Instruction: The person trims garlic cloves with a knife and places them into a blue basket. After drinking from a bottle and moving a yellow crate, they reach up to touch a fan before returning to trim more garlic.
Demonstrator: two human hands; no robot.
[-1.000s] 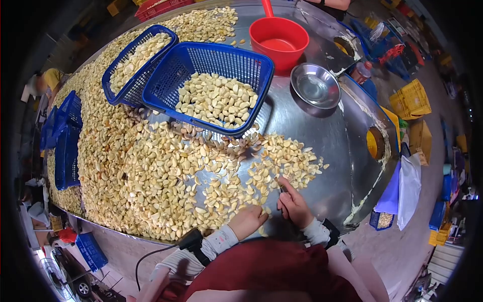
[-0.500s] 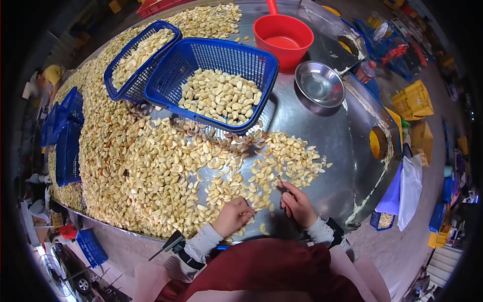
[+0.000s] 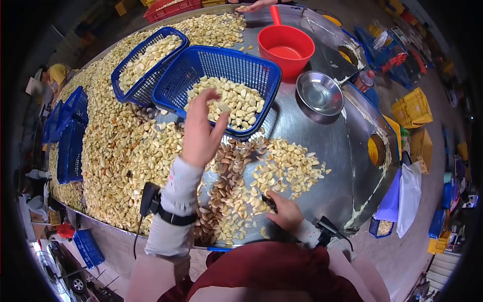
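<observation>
My left hand reaches over the near side of a blue basket, its fingers and thumb spread apart. A pale piece shows close to the thumb tip, apparently loose. Inside the basket lies a heap of pale nut-like kernels. My right hand is low over the metal table, closed on a small dark tool, perhaps a short knife; most of it is hidden. Around that hand are scattered kernels, with a strip of browner pieces to its left.
A second blue basket of kernels stands behind left. A red dipper and a steel bowl sit at the back right. Kernels cover the table's left side. Another person's hand shows at the far edge.
My left hand has moved from beside the right hand up and forward to the basket, its fingers opening. My right hand has shifted slightly left and down, still holding the dark tool.
</observation>
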